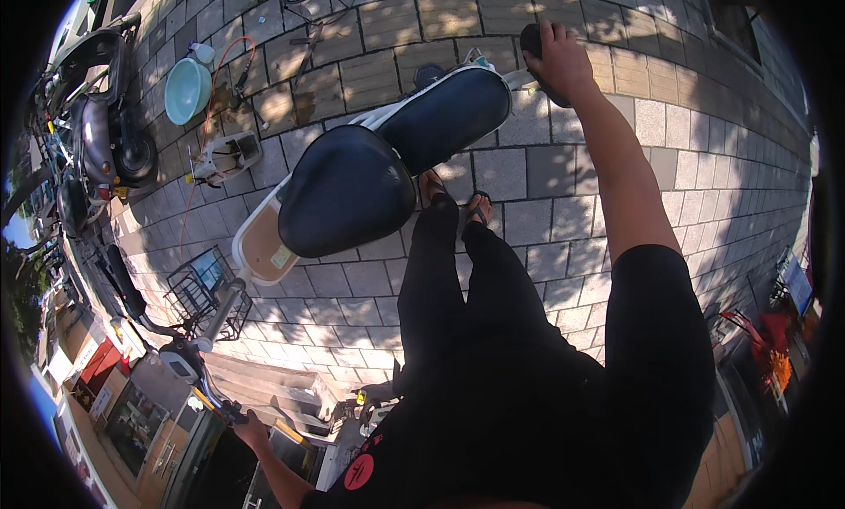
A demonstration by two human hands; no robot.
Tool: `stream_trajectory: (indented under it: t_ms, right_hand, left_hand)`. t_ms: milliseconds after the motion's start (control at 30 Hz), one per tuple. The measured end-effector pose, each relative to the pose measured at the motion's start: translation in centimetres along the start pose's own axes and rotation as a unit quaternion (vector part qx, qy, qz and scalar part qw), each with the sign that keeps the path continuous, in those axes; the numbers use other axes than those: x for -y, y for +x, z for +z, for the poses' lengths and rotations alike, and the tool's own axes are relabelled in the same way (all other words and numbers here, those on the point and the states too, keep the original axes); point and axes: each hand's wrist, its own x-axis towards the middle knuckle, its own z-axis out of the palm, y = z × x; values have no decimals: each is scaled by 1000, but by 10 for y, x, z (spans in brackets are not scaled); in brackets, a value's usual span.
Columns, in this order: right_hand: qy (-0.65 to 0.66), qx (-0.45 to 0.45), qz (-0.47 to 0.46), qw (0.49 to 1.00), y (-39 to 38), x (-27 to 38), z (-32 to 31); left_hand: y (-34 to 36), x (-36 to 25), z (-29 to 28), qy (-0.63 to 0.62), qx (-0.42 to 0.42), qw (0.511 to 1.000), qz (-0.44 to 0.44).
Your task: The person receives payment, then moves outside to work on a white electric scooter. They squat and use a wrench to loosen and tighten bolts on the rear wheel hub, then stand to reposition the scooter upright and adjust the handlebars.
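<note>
An electric scooter stands beside me, with a wide black front saddle (348,192) and a longer black rear seat (453,117). My left hand (253,431) is closed at the near end of the handlebar (208,387), on its grip; the fingers show only in part. Stretched out to the back of the scooter, my right hand (563,62) grips the black padded backrest (533,44), fingers curled over it. A tan footboard (260,245) with a white rim lies between the front saddle and the steering column (220,315).
A black wire basket (201,289) sits near the steering column. On the paving stand a pale green basin (187,92), a white open-topped container (227,158) and an orange hose (231,47). Another scooter (101,139) is parked at the left. My sandalled feet (476,210) are beside the scooter.
</note>
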Motion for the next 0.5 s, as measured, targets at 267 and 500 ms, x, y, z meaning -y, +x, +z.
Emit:
stream_trajectory:
  t_ms: [267, 500]
  right_hand:
    - [14, -4, -21, 1000, 75, -109, -10]
    - [178, 95, 56, 978, 135, -173, -68]
  left_hand:
    - [-95, -108, 13, 73, -84, 994, 4]
    - [-142, -146, 31, 24, -40, 997, -58]
